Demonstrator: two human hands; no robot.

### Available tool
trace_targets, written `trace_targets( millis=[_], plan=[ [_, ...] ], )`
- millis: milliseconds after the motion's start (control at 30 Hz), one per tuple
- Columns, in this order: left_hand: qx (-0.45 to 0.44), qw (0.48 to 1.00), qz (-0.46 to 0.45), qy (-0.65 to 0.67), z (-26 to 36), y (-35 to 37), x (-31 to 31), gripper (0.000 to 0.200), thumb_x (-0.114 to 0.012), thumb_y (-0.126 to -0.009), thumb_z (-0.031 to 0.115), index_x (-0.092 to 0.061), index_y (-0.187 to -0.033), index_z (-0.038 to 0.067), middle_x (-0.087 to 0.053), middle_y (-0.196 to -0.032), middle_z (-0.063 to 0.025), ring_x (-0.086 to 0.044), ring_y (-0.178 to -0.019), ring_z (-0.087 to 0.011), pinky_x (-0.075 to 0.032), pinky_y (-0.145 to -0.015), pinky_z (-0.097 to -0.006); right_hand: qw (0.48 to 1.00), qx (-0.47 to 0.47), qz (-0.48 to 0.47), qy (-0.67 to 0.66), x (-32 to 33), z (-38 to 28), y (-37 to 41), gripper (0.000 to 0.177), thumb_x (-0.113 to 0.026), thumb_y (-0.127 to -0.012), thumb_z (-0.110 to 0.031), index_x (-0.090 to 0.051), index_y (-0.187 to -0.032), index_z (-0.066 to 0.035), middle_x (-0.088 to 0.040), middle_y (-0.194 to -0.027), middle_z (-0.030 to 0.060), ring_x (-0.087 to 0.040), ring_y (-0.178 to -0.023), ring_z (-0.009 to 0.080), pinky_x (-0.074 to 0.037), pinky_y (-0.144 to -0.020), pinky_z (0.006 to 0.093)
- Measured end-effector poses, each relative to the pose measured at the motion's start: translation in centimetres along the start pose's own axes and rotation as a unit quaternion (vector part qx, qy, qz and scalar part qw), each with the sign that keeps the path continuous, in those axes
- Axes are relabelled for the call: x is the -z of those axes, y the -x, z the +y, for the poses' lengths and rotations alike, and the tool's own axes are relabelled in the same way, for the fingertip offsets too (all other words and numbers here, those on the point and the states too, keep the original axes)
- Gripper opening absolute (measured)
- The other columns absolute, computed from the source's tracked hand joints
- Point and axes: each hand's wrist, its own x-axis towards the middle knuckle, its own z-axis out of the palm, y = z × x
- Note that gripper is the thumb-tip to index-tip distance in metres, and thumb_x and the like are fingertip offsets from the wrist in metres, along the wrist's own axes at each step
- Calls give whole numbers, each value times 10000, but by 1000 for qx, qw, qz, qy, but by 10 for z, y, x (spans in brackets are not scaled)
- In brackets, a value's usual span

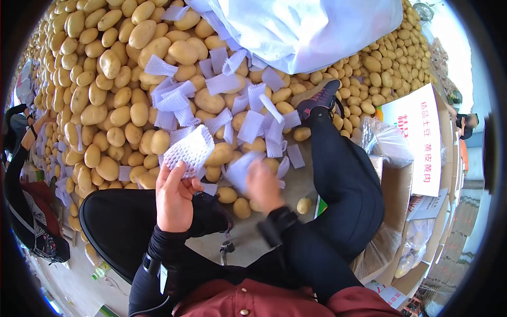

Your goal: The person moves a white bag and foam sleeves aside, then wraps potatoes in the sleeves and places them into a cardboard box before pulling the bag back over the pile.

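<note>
My left hand (175, 198) pinches a white foam net sleeve (189, 150) between thumb and fingers, holding it up over the potatoes. Whether anything is inside that sleeve I cannot make out. To its right, my right hand (265, 187) is smeared by motion, its fingers curled at a pale foam piece (244, 170) that looks like another net sleeve. Loose foam net sleeves (221, 83) lie scattered over the heap of potatoes (108, 63) just beyond both hands. A few potatoes (242, 207) rest on the floor below the right hand.
A large white bag (311, 31) lies on the heap at the top. Open cardboard boxes (396, 211) with plastic liners and a printed white flap (417, 140) stand right of my leg. Another person (34, 206) sits at the far left. A distant person (467, 126) is at right.
</note>
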Motion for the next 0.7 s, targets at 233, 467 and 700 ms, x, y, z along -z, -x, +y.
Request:
trace_targets(
  millis=[233, 467, 700],
  plan=[
    [2, 1000, 14, 17, -3, 0, 12, 176, -543, -994, 148, -574, -1138, 52, -653, -882, -33, -583, -636, -109, -498, -607, -265, 920, 207, -149, 297, -100, 33, 76, 292, -536, -882, -166, -565, -1133, -19, -627, -1072, 161, -598, -999, 284, -443, -859, 368],
    [11, 999, 35, 22, -7, -5, 45, 163, -545, -983, 150, -586, -1107, 52, -646, -847, -27, -571, -597, -115, -486, -551, -265, 958, 54, -233, 156, -82, 34, 71, 387, -714, -771, -211, -611, -1086, -12, -673, -1061, 181, -663, -982, 333, -548, -831, 440],
    [224, 972, -71, 8, -24, 22, 39, 333, -506, -1013, 381, -585, -1129, 79, -613, -752, -17, -435, -420, -112, -403, -395, -291, 440, -287, -340, -780, 39, -41, 31, 626, -588, -908, -592, -563, -1305, -109, -617, -1217, 150, -616, -1061, 292, -495, -911, 441]
  ],
)
